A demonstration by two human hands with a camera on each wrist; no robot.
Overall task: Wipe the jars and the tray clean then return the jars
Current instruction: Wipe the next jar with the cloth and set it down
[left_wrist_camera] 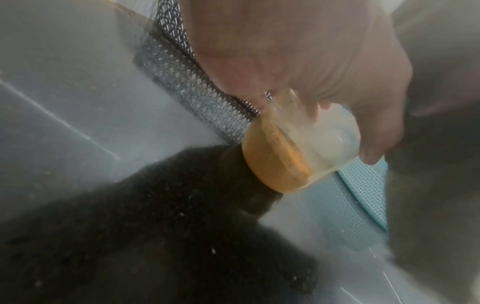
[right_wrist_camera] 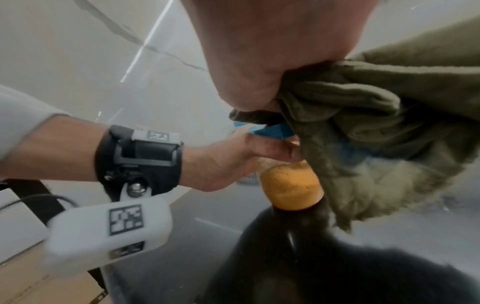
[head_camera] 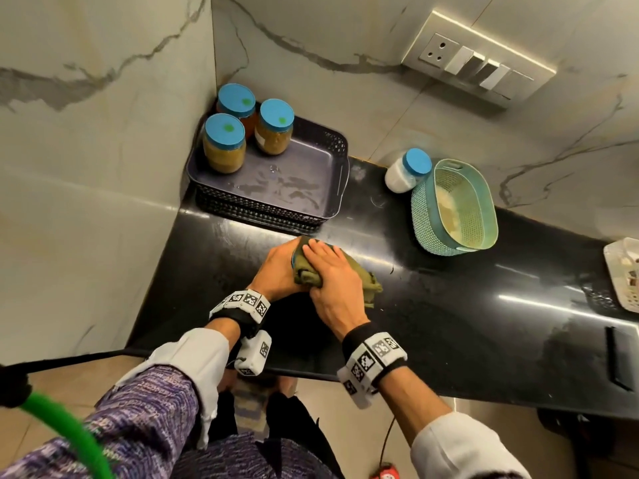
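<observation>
My left hand (head_camera: 278, 267) grips a blue-lidded jar (left_wrist_camera: 298, 148) holding orange paste, standing on the black counter (head_camera: 449, 305). My right hand (head_camera: 330, 274) presses a bunched olive-green cloth (head_camera: 359, 274) over the jar's lid and side; the cloth (right_wrist_camera: 376, 123) hides most of the blue lid (right_wrist_camera: 270, 130). The jar (right_wrist_camera: 291, 185) shows its orange bottom below the cloth. A dark tray (head_camera: 311, 188) sits in the corner with three blue-lidded jars (head_camera: 224, 143) at its far left; its floor looks wet. A white-filled jar (head_camera: 408, 171) stands to the tray's right.
A teal perforated basket (head_camera: 453, 209) stands right of the tray, next to the white-filled jar. A white basket (head_camera: 626, 271) sits at the far right edge. Marble walls close the corner; a switch panel (head_camera: 480, 60) is on the back wall.
</observation>
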